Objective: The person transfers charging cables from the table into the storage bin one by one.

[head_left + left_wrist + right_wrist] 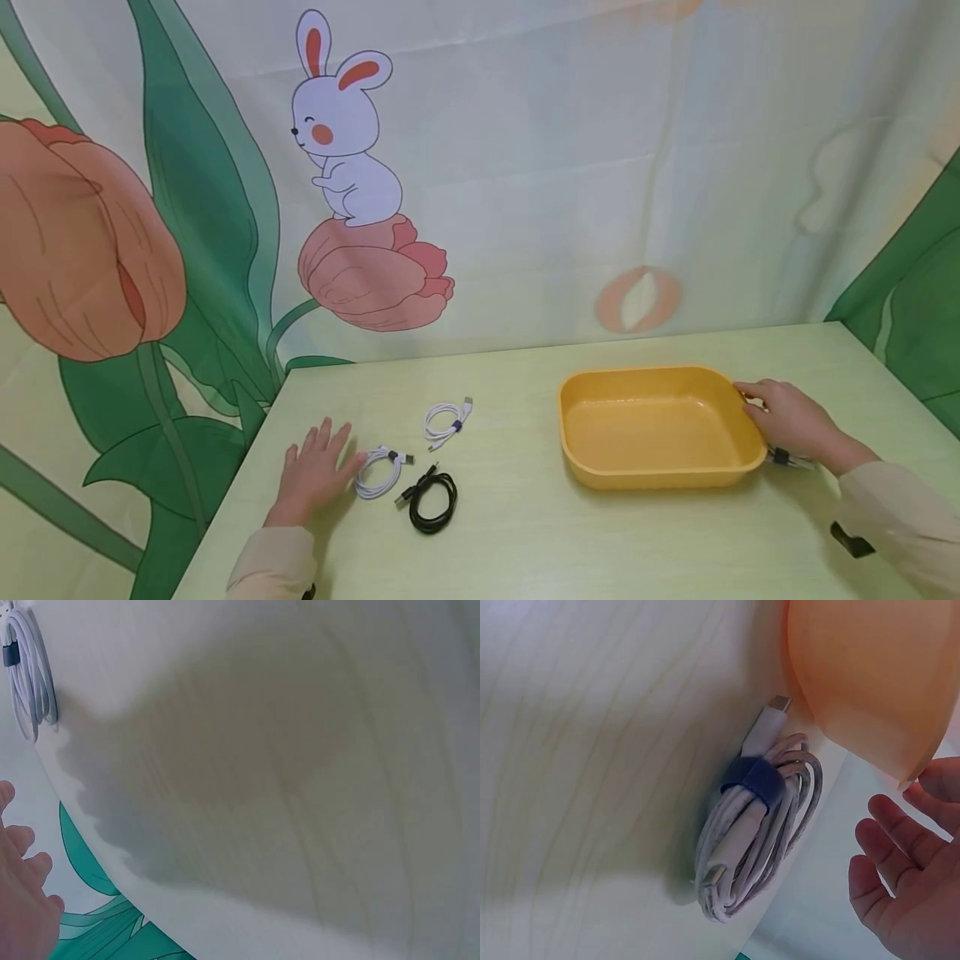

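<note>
In the head view a yellow plastic tray [652, 479] stands on the right part of the table. My right hand [795, 421] pinches its right rim between thumb and index finger; the other fingers are loosely bent in the right wrist view. Under that hand lies a coiled grey-white USB cable [754, 817] with a dark blue strap, beside the tray. My left hand [315, 471] is spread with fingers apart at the table's left side. Its thumb is close to a coiled white cable [378, 475]; whether they touch I cannot tell.
Another coiled white cable [447, 423] and a coiled black cable [433, 504] lie right of the left hand. The pale wood-grain table [510, 533] has its far edge against a printed curtain [525, 208] with a rabbit and tulips.
</note>
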Tool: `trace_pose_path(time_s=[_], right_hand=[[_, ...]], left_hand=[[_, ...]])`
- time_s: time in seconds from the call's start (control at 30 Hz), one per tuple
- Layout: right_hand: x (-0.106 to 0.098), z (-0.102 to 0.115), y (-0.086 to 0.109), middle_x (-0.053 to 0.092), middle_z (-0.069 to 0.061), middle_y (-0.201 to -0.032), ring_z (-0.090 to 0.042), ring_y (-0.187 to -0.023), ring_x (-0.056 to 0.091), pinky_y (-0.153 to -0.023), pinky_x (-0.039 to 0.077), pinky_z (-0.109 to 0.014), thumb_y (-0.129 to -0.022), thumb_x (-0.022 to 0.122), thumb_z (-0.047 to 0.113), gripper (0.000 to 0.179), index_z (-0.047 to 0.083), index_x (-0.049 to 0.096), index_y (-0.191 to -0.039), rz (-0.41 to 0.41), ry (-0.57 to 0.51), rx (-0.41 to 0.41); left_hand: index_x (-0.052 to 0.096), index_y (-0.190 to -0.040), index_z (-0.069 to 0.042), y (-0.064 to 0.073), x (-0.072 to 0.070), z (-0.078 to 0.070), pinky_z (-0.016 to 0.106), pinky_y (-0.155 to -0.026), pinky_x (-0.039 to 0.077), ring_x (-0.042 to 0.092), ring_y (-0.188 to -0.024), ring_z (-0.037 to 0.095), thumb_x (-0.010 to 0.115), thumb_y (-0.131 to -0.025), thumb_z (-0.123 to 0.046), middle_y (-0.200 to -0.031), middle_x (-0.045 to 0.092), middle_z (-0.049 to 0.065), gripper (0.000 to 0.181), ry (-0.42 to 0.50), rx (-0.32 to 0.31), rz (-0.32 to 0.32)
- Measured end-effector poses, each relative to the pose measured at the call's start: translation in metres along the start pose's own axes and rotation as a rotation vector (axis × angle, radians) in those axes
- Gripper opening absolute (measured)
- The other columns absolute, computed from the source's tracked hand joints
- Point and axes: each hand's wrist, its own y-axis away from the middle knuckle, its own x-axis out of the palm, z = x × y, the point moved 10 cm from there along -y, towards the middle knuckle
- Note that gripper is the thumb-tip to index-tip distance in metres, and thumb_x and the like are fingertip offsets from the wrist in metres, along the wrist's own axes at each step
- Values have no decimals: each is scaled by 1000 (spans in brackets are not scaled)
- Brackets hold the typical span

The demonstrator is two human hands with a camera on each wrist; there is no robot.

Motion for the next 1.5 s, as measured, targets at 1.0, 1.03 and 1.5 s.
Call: trace_pose_path(time_s=[1.0, 1.03, 1.5], right_hand=[[8, -10, -1, 51, -27, -100, -23, -77, 51, -62, 51, -32, -88, 46, 6, 44, -14, 35, -126, 85, -300, 137], [9, -10, 0, 50, -27, -99, -23, -77, 51, -62, 52, -32, -89, 46, 6, 44, -14, 34, -126, 91, -310, 142], [11, -14, -1, 50, -25, -98, -19, -73, 51, -62, 52, -32, -89, 45, 6, 44, -13, 33, -127, 103, -355, 167]], left_hand=[[42, -130, -7, 6, 4, -19, 64, -95, 21, 25, -126, 44, 43, -87, -49, -141, 23, 25, 60, -14, 53, 25], [43, -130, -7, 6, 5, -19, 64, -95, 21, 25, -126, 44, 44, -87, -49, -141, 23, 25, 60, -12, 53, 26], [51, -120, -3, 4, 10, -19, 57, -88, 34, 43, -111, 44, 51, -86, -39, -129, 41, 26, 50, 36, 31, 11]])
